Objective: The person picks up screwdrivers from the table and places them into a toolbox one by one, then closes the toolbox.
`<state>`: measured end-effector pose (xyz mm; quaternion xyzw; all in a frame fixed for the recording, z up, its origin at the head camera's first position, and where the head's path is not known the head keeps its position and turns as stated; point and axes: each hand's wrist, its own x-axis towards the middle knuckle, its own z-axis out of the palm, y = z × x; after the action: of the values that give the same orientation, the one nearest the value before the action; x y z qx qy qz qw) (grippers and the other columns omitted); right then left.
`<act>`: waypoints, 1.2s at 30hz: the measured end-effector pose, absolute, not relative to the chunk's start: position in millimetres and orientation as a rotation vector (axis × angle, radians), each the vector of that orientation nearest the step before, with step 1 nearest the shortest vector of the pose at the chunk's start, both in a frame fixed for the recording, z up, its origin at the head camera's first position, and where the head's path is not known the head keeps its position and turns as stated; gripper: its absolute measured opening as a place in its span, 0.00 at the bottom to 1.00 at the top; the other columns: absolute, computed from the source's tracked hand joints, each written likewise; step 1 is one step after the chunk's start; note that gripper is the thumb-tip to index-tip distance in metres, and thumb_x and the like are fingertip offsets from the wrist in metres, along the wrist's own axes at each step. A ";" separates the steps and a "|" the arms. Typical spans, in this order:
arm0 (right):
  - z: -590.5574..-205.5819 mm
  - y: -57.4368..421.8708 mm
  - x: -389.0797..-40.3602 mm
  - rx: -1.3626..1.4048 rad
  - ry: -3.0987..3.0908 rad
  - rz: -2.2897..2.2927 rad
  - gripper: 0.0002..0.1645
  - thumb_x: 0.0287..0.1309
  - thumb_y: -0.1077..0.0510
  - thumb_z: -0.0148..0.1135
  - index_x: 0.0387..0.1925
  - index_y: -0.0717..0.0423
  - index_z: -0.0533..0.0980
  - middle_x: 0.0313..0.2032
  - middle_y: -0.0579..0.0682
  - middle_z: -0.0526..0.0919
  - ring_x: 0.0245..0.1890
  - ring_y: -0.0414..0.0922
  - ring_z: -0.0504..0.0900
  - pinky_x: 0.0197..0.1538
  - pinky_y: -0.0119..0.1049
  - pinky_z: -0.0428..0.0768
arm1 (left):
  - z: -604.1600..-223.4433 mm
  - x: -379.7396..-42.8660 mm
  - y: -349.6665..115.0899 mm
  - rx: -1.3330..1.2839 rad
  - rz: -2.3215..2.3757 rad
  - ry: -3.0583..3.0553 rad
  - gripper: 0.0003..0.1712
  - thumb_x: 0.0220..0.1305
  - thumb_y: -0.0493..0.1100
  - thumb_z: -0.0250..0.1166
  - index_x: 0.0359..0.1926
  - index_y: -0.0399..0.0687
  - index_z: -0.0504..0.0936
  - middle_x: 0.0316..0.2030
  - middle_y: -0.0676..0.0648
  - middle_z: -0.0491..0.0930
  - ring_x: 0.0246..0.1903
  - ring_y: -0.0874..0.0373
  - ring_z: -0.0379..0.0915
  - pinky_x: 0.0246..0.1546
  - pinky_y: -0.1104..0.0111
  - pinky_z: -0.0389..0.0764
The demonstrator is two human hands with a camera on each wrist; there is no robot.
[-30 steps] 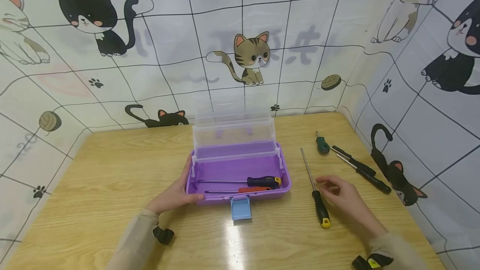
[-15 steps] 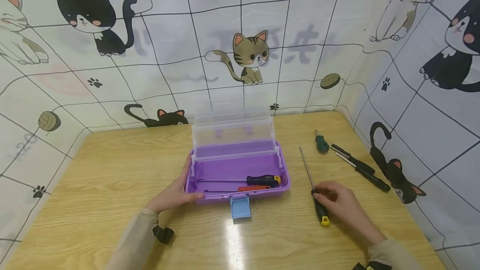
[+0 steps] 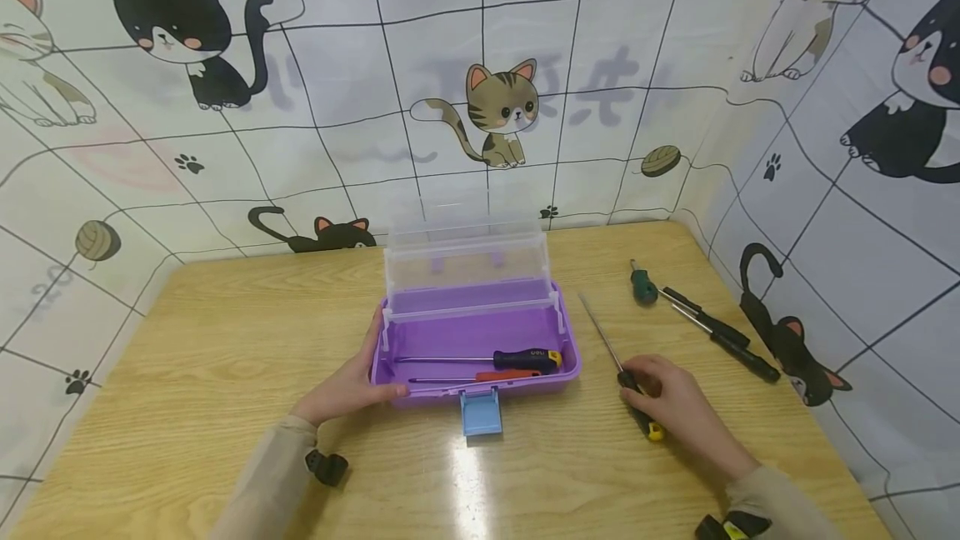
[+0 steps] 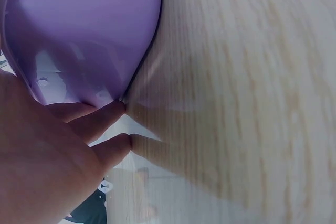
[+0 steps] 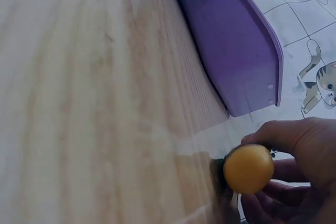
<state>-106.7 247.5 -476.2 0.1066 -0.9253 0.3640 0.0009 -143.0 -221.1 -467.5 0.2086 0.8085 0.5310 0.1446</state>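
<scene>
My left hand (image 3: pixel 347 383) holds the left end of an open purple toolbox (image 3: pixel 450 338), thumb on its front rim. In the left wrist view, the fingers (image 4: pixel 105 121) rest low against its side wall. Inside the box lie a black-and-yellow screwdriver (image 3: pixel 521 361) and a red-handled one (image 3: pixel 510 376). To the right of the box, my right hand (image 3: pixel 671 402) grips another black-and-yellow screwdriver (image 3: pixel 598 327) by its handle, the shaft pointing away and left. Its yellow handle end (image 5: pixel 249 169) faces the right wrist camera, thumb and fingers around the handle.
The clear lid (image 3: pixel 468 261) stands raised behind the box, and a blue latch (image 3: pixel 481 417) hangs at its front. A short green-handled screwdriver (image 3: pixel 643 288) and two slim black-handled tools (image 3: pixel 738 352) lie at the right of the wooden table (image 3: pixel 247 315). Cat-patterned sheets (image 3: pixel 337 123) enclose it.
The right hand has closed on the screwdriver handle, and the screwdriver's tip has swung left toward the box. The left hand and toolbox have stayed in place.
</scene>
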 end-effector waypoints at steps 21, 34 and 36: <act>-479.9 252.7 -121.1 0.393 -2.890 1.048 0.28 0.52 0.67 0.69 0.54 0.73 0.73 0.51 0.69 0.73 0.51 0.65 0.74 0.50 0.59 0.76 | -467.3 -141.3 -220.6 0.568 1.520 2.330 0.71 0.54 0.45 0.74 0.72 0.77 0.22 0.74 0.44 0.24 0.71 0.37 0.29 0.64 0.38 0.42; -483.4 255.8 -118.5 0.324 -2.874 1.025 0.29 0.53 0.71 0.65 0.58 0.75 0.71 0.50 0.71 0.73 0.50 0.67 0.74 0.49 0.61 0.73 | -465.8 -141.2 -220.6 0.567 1.527 2.329 0.71 0.54 0.44 0.74 0.72 0.77 0.23 0.74 0.43 0.24 0.71 0.37 0.29 0.64 0.38 0.41; -484.0 257.2 -119.4 0.287 -2.867 1.047 0.29 0.53 0.71 0.65 0.58 0.74 0.71 0.50 0.71 0.74 0.51 0.67 0.74 0.50 0.61 0.73 | -465.8 -141.2 -220.5 0.570 1.537 2.321 0.71 0.54 0.44 0.74 0.72 0.77 0.23 0.74 0.43 0.24 0.71 0.37 0.28 0.65 0.38 0.41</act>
<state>-119.4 257.2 -484.0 0.0935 -0.9346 0.3412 0.0380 -141.2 -220.5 -465.8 0.1984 0.8076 0.5349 0.1494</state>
